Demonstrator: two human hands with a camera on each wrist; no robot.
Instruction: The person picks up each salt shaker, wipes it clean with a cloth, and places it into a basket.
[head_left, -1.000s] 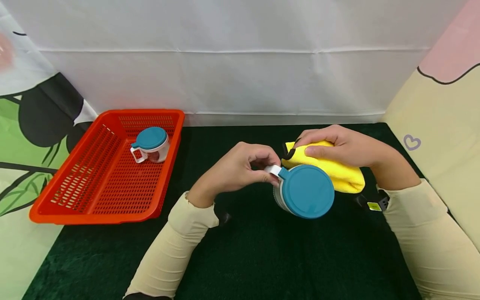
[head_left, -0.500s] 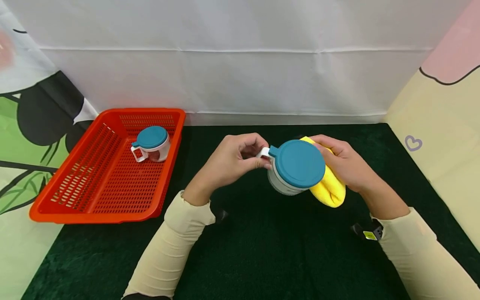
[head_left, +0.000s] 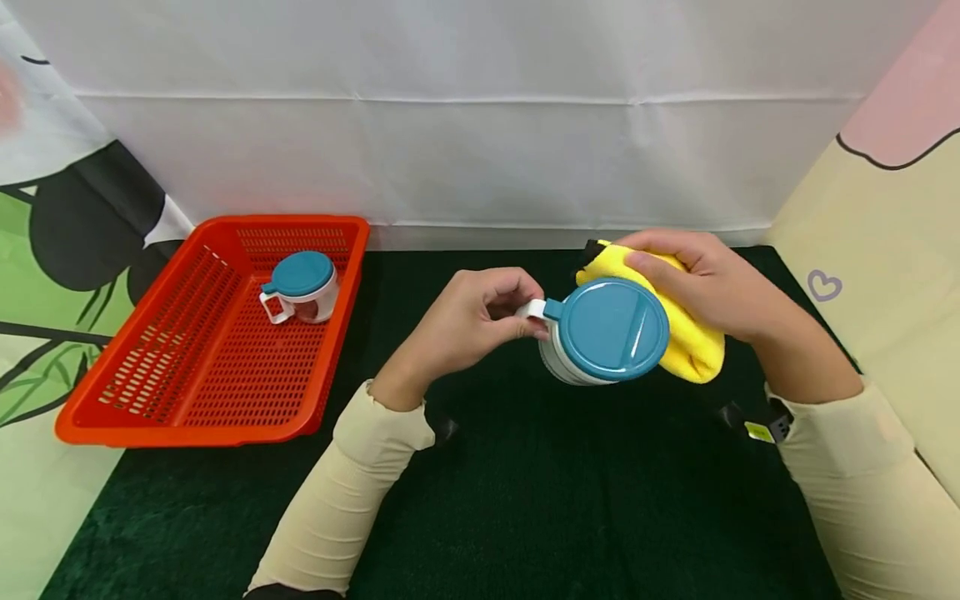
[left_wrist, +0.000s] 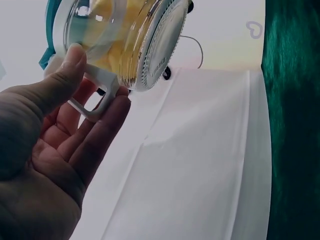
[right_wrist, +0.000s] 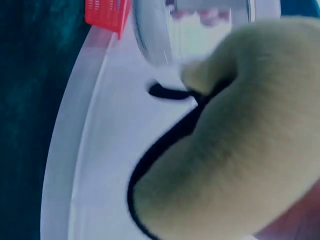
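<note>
My left hand [head_left: 480, 321] pinches the white handle [left_wrist: 102, 80] of a clear glass seasoning jar [head_left: 573, 362] with a round blue lid [head_left: 615, 329]. The jar is held tilted above the dark green surface, and its ribbed glass base [left_wrist: 162, 50] shows in the left wrist view. My right hand [head_left: 723, 287] grips a folded yellow cloth [head_left: 686, 337] with black edging, against the jar's far right side. Part of the cloth lies hidden behind the lid. Seen from the right wrist, the cloth [right_wrist: 240, 135] fills much of the picture, beside the jar's glass.
On the left stands an orange-red perforated basket [head_left: 217, 435]. Inside it, near its back right corner, sits a similar jar [head_left: 303, 287] with a blue lid and white handle. A white fabric backdrop [head_left: 487, 167] rises behind the dark green cloth-covered table [head_left: 525, 508].
The left hand has lifted the jar up and left, and its lid now catches a glare. The right hand's cloth came in toward the jar's near right side, then went back up and right.
</note>
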